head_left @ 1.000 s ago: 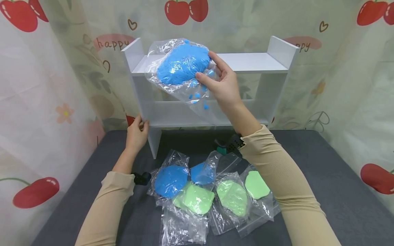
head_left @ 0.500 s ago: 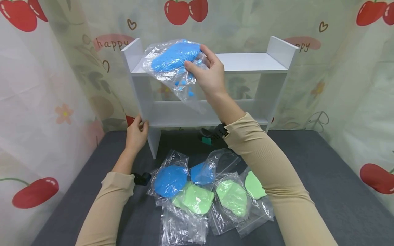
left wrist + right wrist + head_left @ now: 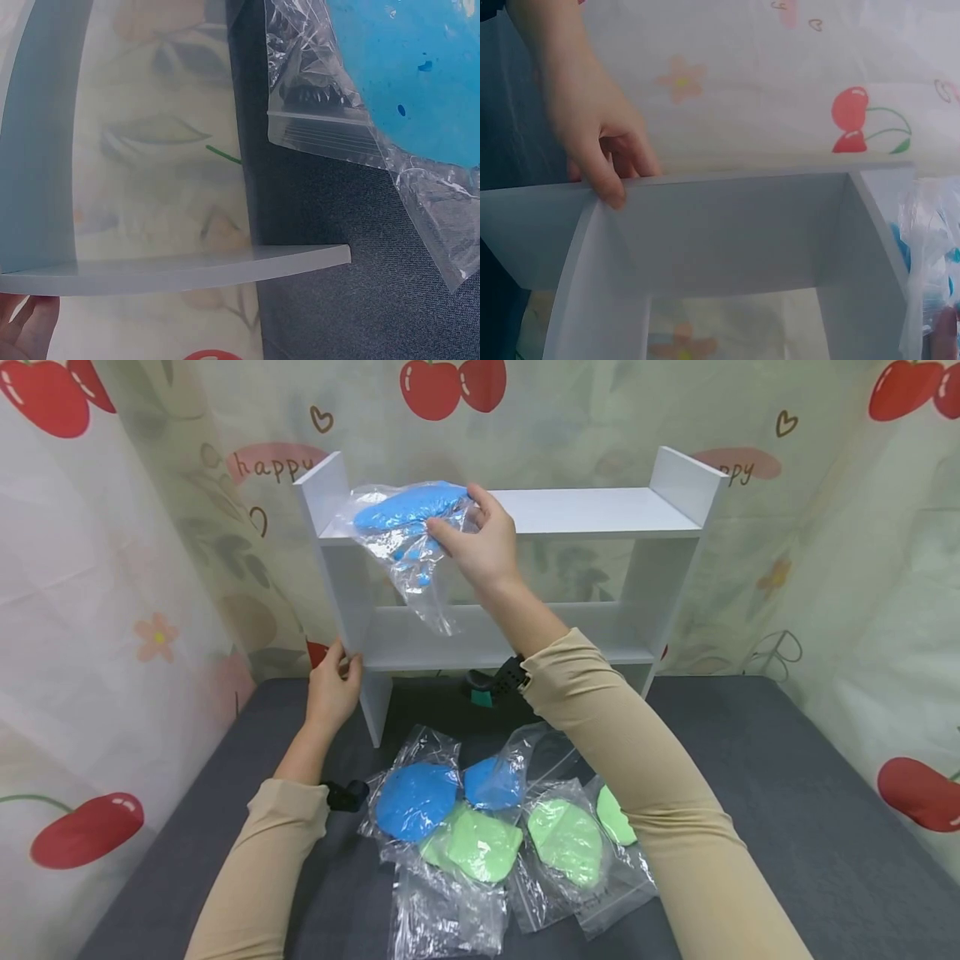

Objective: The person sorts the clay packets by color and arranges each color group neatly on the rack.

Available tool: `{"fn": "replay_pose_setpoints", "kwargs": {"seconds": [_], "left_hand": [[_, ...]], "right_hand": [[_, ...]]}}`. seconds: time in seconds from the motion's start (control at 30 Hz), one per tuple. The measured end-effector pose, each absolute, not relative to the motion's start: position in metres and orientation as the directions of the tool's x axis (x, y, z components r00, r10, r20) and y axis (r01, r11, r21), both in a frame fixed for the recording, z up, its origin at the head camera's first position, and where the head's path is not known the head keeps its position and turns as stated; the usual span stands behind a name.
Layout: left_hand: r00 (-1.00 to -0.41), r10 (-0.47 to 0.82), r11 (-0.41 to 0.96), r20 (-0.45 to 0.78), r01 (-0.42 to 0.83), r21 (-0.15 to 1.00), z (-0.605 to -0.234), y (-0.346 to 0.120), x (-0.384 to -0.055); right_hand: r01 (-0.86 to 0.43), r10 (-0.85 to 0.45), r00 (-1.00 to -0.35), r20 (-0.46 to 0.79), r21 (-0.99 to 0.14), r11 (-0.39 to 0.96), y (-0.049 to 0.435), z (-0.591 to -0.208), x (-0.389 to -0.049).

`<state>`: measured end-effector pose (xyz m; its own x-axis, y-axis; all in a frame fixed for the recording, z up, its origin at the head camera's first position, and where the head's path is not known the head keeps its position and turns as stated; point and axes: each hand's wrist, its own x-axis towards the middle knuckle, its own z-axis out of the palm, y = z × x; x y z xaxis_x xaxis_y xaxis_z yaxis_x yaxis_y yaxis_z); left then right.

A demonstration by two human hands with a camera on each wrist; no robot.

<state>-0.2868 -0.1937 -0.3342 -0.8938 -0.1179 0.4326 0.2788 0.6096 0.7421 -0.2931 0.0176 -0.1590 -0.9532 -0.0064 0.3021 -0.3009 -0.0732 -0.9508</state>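
My right hand (image 3: 486,542) pinches a clear plastic bag (image 3: 408,510) holding a blue clay-like lump and small blue bits. It holds the bag at the left part of the white shelf's (image 3: 592,512) top board; whether they touch is unclear. The bag's loose end hangs down in front of the board. My left hand (image 3: 333,689) grips the shelf's left side panel low down. In the right wrist view, that left hand's (image 3: 604,139) thumb lies over the panel's edge, with curled fingers on the outer side.
On the dark table (image 3: 750,777) before the shelf lie several clear zip bags, some with blue lumps (image 3: 417,802), others with light green lumps (image 3: 566,842). They partly overlap. The shelf has raised sides and a middle board (image 3: 510,639). A printed curtain surrounds the table.
My right hand has moved left, and the bag has sunk toward the top board with its lump tipping flatter. The left hand has stayed on the side panel.
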Motion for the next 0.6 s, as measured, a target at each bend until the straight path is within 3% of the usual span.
{"fn": "replay_pose_setpoints", "kwargs": {"seconds": [0.6], "left_hand": [[-0.896, -0.123, 0.611, 0.426, 0.270, 0.744, -0.3342, -0.1931, -0.2865]], "right_hand": [[-0.346, -0.128, -0.931, 0.341, -0.938, 0.013, 0.0151, -0.1565, -0.2901]]}}
